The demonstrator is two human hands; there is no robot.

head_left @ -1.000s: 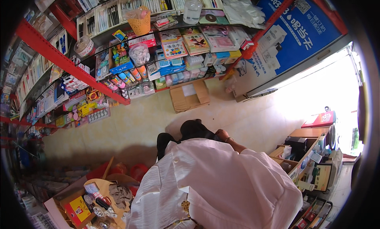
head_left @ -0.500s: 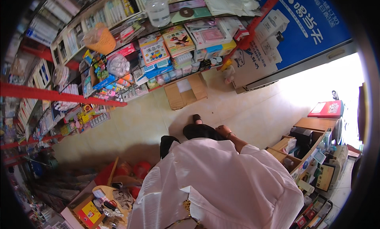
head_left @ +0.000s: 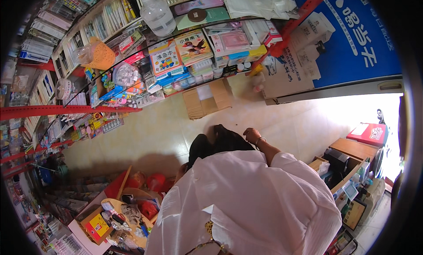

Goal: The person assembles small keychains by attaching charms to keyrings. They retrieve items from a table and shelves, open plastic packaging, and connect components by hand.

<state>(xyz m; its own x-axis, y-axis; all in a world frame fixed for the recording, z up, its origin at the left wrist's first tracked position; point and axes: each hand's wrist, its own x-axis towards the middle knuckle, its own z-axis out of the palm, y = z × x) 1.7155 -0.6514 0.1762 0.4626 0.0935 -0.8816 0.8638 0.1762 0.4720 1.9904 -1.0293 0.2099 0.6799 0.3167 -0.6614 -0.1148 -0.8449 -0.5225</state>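
My right hand (head_left: 252, 135) hangs over the tiled floor just right of my dark trousers (head_left: 216, 142), with a bracelet at the wrist. Its fingers are curled in loosely, and nothing shows in them. Of my left hand (head_left: 182, 169) only a small part appears beside the trousers, left of my white shirt (head_left: 251, 193); its fingers are hidden. Neither hand touches the goods around. Nearest ahead on the floor is an opened brown cardboard box (head_left: 194, 104), at the foot of the shelf.
A red-framed shelf ahead bears picture books (head_left: 194, 48), a clear pump bottle (head_left: 158, 19), an orange basket (head_left: 102, 55) and pens. Far right stands a blue panel (head_left: 352, 48). A wooden desk (head_left: 352, 148) with a red box (head_left: 368, 134) is at right; a round wooden surface (head_left: 132, 230) holds clutter at lower left.
The view has shifted a little. My legs have changed position, hiding the foot that showed before. My right hand has risen slightly, and part of my left hand has come into view.
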